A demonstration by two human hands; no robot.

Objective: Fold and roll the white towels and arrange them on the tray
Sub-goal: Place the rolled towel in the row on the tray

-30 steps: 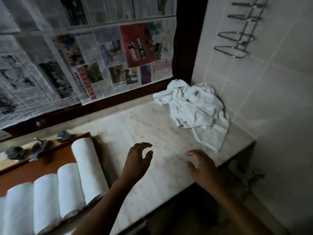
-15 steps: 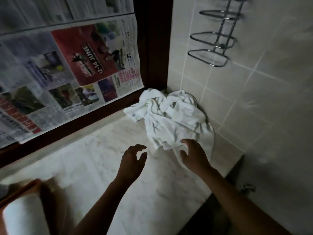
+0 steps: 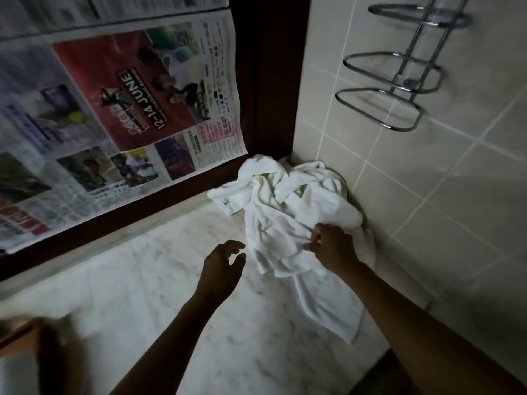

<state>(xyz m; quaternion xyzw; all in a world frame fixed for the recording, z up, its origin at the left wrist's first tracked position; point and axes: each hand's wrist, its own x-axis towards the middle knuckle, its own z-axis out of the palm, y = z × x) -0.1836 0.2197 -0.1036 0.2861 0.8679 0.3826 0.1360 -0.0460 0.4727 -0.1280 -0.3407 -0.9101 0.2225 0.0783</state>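
A crumpled heap of white towels lies in the far right corner of the marble counter, against the tiled wall. My right hand is on the heap's near side and pinches a fold of towel between thumb and fingers. My left hand hovers just left of the heap with its fingers loosely curled, holding nothing. A corner of the brown tray shows blurred at the lower left edge; the rolled towels on it are out of view.
Newspaper sheets cover the window behind the counter, above a dark wooden frame. A chrome wire rack hangs on the tiled wall at upper right. The counter's front edge drops off at lower right.
The view has swung right and closer to the heap. My right hand moved onto the towels and closed on a fold. My left hand followed toward the heap. The rolled towels left the view.
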